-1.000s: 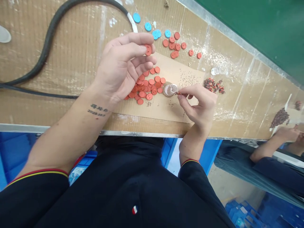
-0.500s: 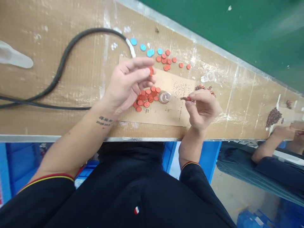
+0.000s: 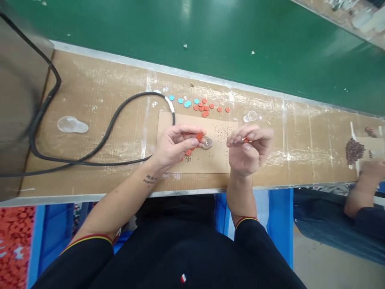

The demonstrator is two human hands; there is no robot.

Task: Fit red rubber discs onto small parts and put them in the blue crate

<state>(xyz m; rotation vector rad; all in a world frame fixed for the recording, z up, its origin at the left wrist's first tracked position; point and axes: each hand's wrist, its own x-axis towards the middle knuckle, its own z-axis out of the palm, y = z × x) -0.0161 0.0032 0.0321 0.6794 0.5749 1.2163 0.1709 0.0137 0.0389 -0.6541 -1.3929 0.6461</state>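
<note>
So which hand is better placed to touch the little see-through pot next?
Probably the left hand: it pinches a red disc, and in this view its fingers look right beside the pot. The right hand, holding something small and thin, is farther off.

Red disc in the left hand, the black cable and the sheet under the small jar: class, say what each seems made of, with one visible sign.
Red disc: probably moulded plastic, smooth and low in shine, by its even colour. Black cable: likely a rubber or soft plastic sheath, dull and bending in smooth curves. Sheet: apparently cardboard, matt, plain brown and flat.
</note>
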